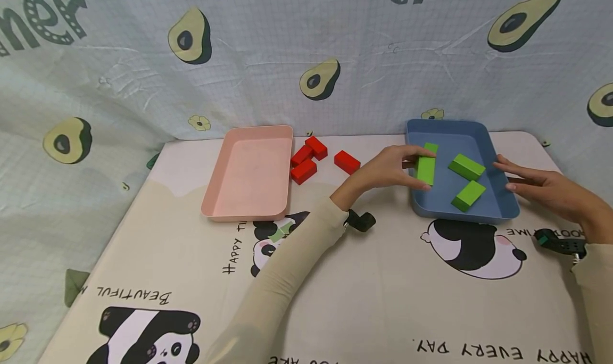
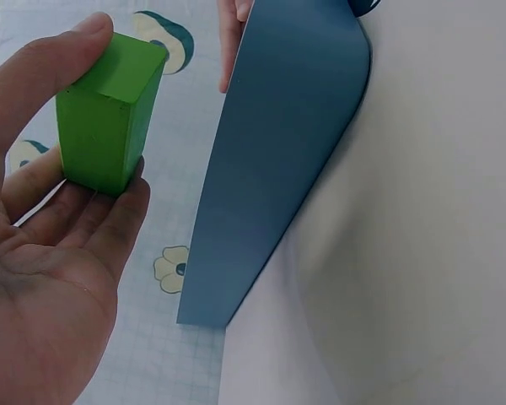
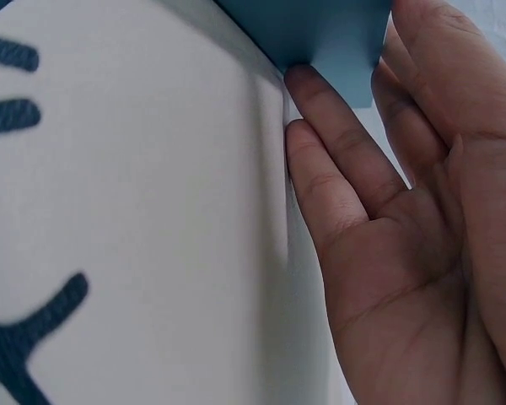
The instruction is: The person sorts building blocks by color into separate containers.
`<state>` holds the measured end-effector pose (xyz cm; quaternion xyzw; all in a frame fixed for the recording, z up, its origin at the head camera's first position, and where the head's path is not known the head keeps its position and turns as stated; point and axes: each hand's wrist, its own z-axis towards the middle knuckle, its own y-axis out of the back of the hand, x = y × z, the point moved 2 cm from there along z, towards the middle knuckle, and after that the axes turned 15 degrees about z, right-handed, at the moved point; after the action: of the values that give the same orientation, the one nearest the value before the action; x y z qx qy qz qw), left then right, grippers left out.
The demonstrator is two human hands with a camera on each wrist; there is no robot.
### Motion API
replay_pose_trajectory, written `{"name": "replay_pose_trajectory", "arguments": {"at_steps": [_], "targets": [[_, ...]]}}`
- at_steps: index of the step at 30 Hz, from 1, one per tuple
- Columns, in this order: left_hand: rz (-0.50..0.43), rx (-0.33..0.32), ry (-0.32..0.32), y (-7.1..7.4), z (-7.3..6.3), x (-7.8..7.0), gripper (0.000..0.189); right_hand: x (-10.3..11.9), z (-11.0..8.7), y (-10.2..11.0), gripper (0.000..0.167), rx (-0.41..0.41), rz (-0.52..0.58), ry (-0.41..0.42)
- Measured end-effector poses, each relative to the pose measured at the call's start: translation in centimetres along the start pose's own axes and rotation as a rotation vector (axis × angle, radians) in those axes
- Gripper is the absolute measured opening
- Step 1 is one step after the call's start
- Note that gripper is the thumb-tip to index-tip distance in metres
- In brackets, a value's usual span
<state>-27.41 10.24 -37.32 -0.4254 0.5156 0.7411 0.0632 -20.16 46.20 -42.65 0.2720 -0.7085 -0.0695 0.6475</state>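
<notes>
My left hand (image 1: pixel 395 167) pinches a green block (image 1: pixel 425 171) over the left side of the blue tray (image 1: pixel 445 211). More green shows just beyond its fingertips. In the left wrist view, the thumb lies on one end of the green block (image 2: pixel 110 110) and fingers are on the opposite side, with the block higher than the tray wall (image 2: pixel 261 152). Two other green blocks, one farther back (image 1: pixel 466 166) and one nearer (image 1: pixel 468 196), lie inside the tray. With fairly straight fingers, my right hand (image 1: pixel 551 191) touches the tray's right wall; its fingertips (image 3: pixel 308 80) meet the blue side.
A pink tray (image 1: pixel 249 178) stands on the left of the table, with nothing in it. Several red blocks (image 1: pixel 304 171) lie between the trays, one of them (image 1: pixel 347 162) apart from the others. A patterned cloth (image 1: pixel 268 50) hangs behind the table.
</notes>
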Motion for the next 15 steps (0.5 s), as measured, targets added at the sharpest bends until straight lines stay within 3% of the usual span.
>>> {"name": "replay_pose_trajectory", "arguments": {"at_steps": [15], "targets": [[-0.011,0.009,0.004,0.00,0.25,-0.37,0.067,0.09,0.02,0.08,0.061,-0.007,-0.009,0.003]]}}
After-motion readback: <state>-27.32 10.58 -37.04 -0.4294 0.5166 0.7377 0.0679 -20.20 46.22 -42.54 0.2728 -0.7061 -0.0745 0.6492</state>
